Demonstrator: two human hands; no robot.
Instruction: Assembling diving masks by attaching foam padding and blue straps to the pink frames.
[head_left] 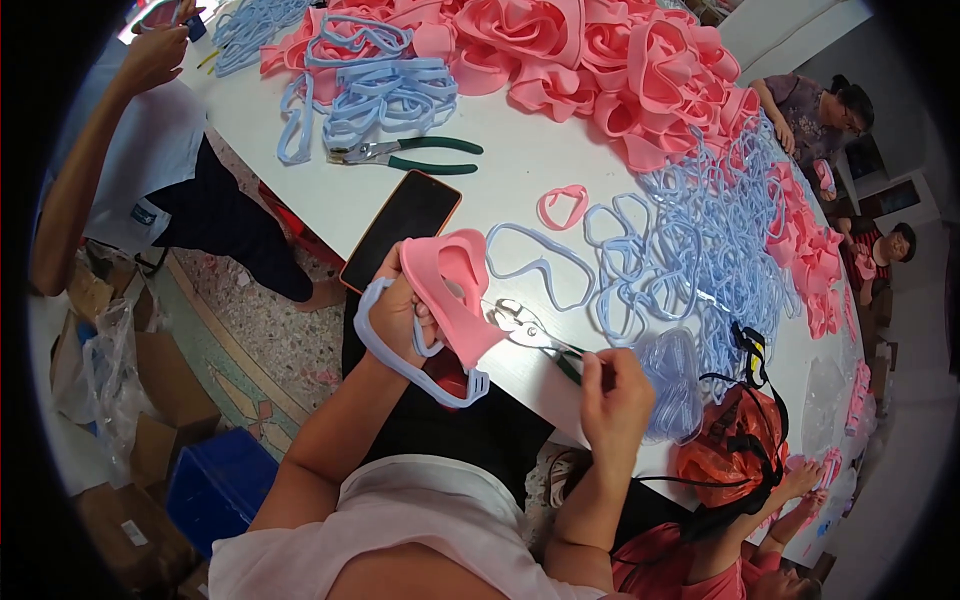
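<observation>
A pink mask piece with a light-blue strap was gripped in the left hand just off the worktop's near edge, while pliers were clamped by the right hand's closed fingers, jaws basically touching the pink piece.

At frame centre, the left hand grips a pink rubber mask skirt with a blue frame; the right hand holds pliers against it above the white table.
</observation>
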